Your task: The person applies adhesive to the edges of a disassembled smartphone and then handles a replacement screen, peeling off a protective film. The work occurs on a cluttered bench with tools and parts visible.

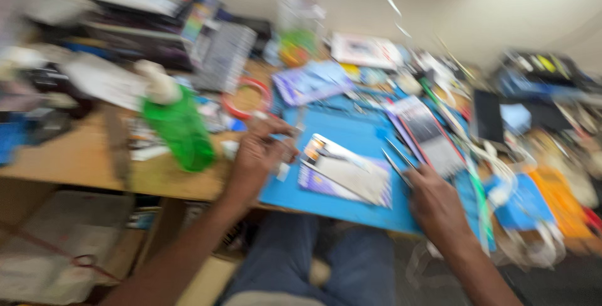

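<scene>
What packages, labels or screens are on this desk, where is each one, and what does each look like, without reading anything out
Phone: flat on the blue mat between both hands, pale rectangular face, colourful patch at one end.
Green bottle: left of the left hand, upright, white cap; label too blurred.
Purple-blue packet: behind the mat, flat.
White card pack: far back, rectangular.
Dark screen: right of the mat, black rectangle.
Right hand: holds tweezers.

left hand (262, 150) beside phone (346, 169) | right hand (437, 205) holds tweezers (397, 158) | blue mat (351, 133)
</scene>
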